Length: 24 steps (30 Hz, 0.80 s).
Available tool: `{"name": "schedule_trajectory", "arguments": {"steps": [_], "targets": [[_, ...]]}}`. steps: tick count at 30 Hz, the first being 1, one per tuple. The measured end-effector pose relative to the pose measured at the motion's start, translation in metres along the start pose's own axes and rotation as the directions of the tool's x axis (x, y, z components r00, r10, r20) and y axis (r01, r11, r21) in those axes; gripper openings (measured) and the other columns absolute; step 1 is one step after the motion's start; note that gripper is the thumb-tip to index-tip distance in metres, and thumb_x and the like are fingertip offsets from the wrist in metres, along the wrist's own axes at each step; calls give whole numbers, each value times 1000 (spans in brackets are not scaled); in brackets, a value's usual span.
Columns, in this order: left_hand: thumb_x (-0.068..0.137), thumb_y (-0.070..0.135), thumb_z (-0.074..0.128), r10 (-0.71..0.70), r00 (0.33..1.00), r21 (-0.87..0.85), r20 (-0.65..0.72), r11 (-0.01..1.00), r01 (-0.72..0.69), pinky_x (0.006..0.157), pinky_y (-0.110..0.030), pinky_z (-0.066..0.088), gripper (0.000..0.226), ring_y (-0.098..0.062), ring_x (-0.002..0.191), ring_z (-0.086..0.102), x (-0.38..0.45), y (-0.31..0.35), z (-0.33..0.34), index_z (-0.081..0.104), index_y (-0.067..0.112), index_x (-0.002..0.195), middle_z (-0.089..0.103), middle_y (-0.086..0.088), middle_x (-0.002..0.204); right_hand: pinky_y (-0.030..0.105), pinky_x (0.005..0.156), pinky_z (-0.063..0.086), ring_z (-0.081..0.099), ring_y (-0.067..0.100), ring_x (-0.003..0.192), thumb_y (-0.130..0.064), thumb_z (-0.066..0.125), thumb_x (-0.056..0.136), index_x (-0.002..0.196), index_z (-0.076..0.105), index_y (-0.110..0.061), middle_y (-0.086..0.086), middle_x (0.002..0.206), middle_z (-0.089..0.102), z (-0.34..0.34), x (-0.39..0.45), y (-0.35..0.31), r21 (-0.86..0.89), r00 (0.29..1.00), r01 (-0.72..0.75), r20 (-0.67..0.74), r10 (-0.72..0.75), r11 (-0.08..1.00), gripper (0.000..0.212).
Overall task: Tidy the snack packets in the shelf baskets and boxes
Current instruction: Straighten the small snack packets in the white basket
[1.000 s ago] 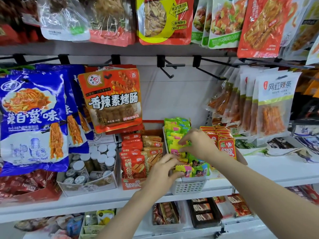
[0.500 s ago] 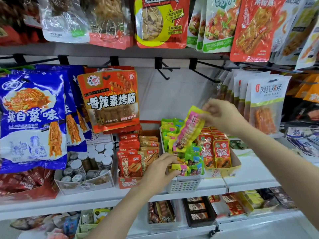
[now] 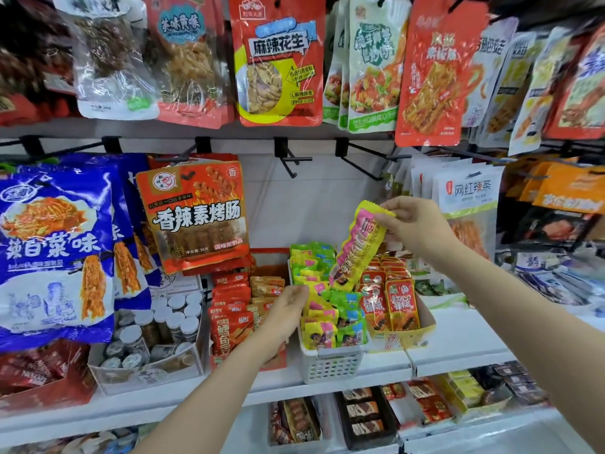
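Packet (image 3: 358, 244) pinched in right hand (image 3: 415, 227) above basket (image 3: 330, 363); left hand (image 3: 283, 317) flat, parting rows. Next: slot it in.

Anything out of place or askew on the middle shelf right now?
Mostly the white basket: its yellow and green packets lie jumbled at mixed angles, unlike the neat red rows beside it. The right hand pinches one yellow-pink packet lifted above it.

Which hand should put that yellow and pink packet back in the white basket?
Probably the right hand: it already pinches the yellow and pink packet by its top edge, hanging above the white basket. The left hand rests on the basket's left side, steadying packets.
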<state>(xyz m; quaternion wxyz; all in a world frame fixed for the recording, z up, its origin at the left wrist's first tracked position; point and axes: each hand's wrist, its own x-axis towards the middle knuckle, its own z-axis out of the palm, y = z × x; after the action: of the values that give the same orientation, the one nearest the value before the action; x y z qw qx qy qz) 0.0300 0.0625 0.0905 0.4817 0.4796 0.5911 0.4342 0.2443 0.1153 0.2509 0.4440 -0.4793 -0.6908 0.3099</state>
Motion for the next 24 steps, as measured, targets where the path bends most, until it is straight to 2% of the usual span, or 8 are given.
{"name": "schedule_trajectory", "arguments": {"steps": [6, 8, 10, 12, 15, 19, 22, 24], "targets": [[101, 24, 51, 144, 965, -108, -221, 979, -171, 104, -37, 46, 12, -17, 113, 61, -6, 17, -6, 62, 24, 105, 67, -1, 115, 28, 70, 61, 71, 15, 76, -15, 65, 92, 93, 66, -16, 6, 88, 75, 1, 2, -9, 108, 999, -42, 25, 39, 993, 1], [99, 28, 54, 164, 977, -216, -135, 957, -191, 100, -31, 50, 13, -13, 112, 63, -13, 27, -9, 63, 25, 108, 68, 0, 117, 26, 68, 61, 71, 13, 73, -16, 65, 92, 97, 66, -14, 8, 88, 74, 4, 4, -13, 151, 998, -58, 36, 54, 987, 6], [92, 33, 60, 154, 988, -294, 22, 945, -141, 97, -28, 52, 30, -11, 112, 64, -19, 36, -8, 61, 20, 119, 68, 0, 121, 24, 68, 60, 71, 11, 72, -15, 65, 92, 99, 65, -13, 8, 89, 74, 7, 7, -16, 189, 996, -79, 52, 71, 979, 7], [91, 22, 65, 141, 989, -300, 44, 946, -122, 94, -31, 55, 35, -14, 104, 68, -24, 41, -6, 59, 8, 122, 68, -6, 116, 24, 68, 60, 70, 11, 71, -15, 65, 92, 98, 65, -14, 8, 90, 73, 10, 9, -19, 195, 995, -95, 62, 84, 976, 7], [92, 8, 63, 147, 989, -409, 15, 904, -128, 80, -28, 59, 17, -24, 87, 66, -29, 40, -8, 60, -4, 104, 66, -8, 89, 26, 69, 60, 70, 12, 69, -15, 67, 90, 98, 67, -11, 10, 91, 73, 13, 12, -20, 197, 993, -110, 56, 100, 974, 9], [82, 15, 69, 120, 990, -510, 80, 858, -62, 68, -22, 58, 15, -12, 66, 67, -35, 36, -12, 58, 5, 82, 64, 0, 66, 45, 84, 59, 72, 26, 85, -15, 69, 89, 102, 67, -8, 18, 99, 73, 11, 13, -18, 175, 989, -146, 40, 141, 974, 15], [73, 22, 73, 70, 993, -524, 97, 852, -9, 64, -21, 57, 20, -11, 63, 67, -37, 36, -15, 57, 9, 74, 66, -2, 65, 53, 85, 57, 71, 36, 92, -17, 68, 90, 97, 68, -11, 21, 99, 72, 11, 10, -17, 130, 988, -155, 47, 150, 979, 9], [75, 23, 73, 55, 987, -584, 152, 810, 45, 70, -27, 59, 22, -18, 73, 71, -38, 36, -16, 58, 7, 78, 70, -10, 78, 55, 86, 55, 70, 38, 92, -16, 67, 90, 97, 67, -11, 24, 101, 70, 11, 8, -17, 135, 988, -153, 45, 149, 979, 8]]}}
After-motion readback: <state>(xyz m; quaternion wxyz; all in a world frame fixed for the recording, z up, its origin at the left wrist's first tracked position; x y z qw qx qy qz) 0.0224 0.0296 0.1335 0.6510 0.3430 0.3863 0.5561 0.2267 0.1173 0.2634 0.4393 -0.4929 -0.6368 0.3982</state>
